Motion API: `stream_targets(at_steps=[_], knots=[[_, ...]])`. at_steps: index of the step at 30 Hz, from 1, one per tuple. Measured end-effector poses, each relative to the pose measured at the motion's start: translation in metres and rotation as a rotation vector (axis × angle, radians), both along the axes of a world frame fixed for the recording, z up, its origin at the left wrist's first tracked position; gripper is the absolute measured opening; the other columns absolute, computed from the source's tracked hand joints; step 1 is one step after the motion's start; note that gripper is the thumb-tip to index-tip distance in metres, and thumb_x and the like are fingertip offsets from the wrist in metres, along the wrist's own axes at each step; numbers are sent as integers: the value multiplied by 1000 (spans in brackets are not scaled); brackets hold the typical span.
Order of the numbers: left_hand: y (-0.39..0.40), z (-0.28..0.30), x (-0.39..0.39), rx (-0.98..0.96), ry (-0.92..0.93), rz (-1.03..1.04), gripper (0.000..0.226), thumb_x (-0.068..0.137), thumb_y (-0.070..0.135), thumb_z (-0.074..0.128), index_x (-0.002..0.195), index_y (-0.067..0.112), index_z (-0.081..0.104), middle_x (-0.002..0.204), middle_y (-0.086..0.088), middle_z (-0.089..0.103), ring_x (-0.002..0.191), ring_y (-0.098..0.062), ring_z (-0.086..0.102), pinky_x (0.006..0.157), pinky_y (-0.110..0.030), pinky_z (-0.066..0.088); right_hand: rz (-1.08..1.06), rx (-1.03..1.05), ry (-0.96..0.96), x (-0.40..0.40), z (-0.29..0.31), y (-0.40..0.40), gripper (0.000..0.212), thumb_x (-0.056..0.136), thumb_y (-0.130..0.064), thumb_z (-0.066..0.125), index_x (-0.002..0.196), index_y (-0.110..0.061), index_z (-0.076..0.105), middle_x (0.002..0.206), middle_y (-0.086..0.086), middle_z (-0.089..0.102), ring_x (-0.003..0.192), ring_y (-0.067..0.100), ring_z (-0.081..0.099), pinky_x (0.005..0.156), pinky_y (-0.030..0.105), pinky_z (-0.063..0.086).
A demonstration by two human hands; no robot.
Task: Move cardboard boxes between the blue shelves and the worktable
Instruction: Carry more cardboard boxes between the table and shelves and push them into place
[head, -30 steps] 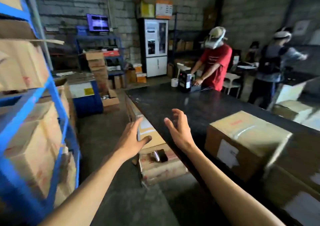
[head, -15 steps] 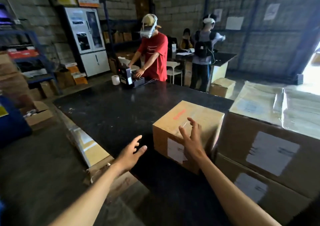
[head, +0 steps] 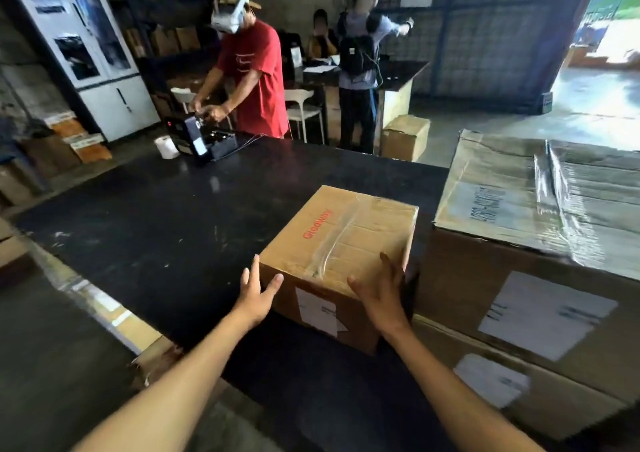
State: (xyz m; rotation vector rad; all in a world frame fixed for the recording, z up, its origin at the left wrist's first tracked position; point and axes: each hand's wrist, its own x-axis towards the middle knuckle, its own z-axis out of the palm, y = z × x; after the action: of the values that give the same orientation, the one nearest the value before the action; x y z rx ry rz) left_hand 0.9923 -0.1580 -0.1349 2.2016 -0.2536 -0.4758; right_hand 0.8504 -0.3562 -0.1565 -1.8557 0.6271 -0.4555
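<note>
Hands flank a small brown cardboard box [head: 337, 254] sealed with clear tape, sitting on our black tabletop [head: 166, 223] toward three o'clock. Our left hand [head: 254, 294] is spread, fingers straight, thumb touching the box's near left corner. Our right hand [head: 379, 292] lies flat on the near right corner, fingers extended. Just beside the box at three o'clock stands a large taped cardboard carton [head: 540, 250]. At eleven o'clock a person in a red shirt [head: 252, 77] works at a black device [head: 204, 140].
</note>
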Motion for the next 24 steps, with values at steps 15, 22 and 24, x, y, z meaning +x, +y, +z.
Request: stream_targets(at_steps=[15,22,24], knots=[[-15,-32,34,-169,107,217,91,87,44,67,155,32,8,159,-6,25,143,-28,30,111,-43,31,6,157,-30,-5,-25,1,90,77,-37,84,137,-52,18,151,-21,29,139,-5,25,117,21,24],[-14,-36,31,-262,33,284,78,84,36,72,147,23,27,147,-8,40,128,-22,43,96,-31,40,-84,254,-2,-9,-23,-7,129,54,-74,78,156,-39,8,153,0,44,141,18,41,119,42,33],[-12,-31,26,-371,8,293,70,85,30,71,140,25,28,139,-4,46,117,-17,48,87,-29,43,-89,254,-46,-6,-14,-10,126,54,-77,75,156,-39,12,154,-2,43,141,17,41,118,42,34]])
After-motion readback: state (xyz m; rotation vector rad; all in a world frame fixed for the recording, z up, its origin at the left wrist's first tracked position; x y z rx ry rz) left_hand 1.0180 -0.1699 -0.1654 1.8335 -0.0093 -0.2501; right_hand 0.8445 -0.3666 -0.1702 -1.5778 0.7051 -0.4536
